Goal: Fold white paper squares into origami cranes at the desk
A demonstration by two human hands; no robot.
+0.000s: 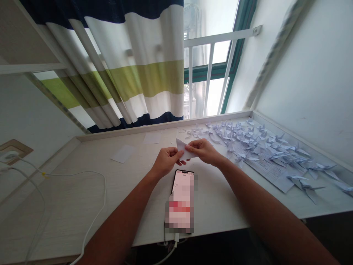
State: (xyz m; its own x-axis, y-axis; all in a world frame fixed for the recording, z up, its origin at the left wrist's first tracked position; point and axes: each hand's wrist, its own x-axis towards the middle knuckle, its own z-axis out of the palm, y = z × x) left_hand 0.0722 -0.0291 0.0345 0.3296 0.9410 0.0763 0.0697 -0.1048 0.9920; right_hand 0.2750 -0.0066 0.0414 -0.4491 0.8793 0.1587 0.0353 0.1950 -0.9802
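A small folded piece of white paper (181,145) is held above the desk, between both hands. My left hand (166,160) pinches its left lower edge with the thumb on top. From the other side, my right hand (203,150) grips the upper right part between thumb and fingers. The paper comes to a point at its upper left; its lower side is partly covered by the fingers. Just below the hands lies a phone (183,198), screen up and partly blurred out, with a cable plugged into its lower end.
Many folded paper cranes (248,136) crowd the right side of the desk (124,195), some over a printed sheet (268,171). Flat paper squares (122,154) lie at left. A white cable (103,191) runs from a wall socket (12,155). Behind are a striped curtain (146,81) and window railing (211,62).
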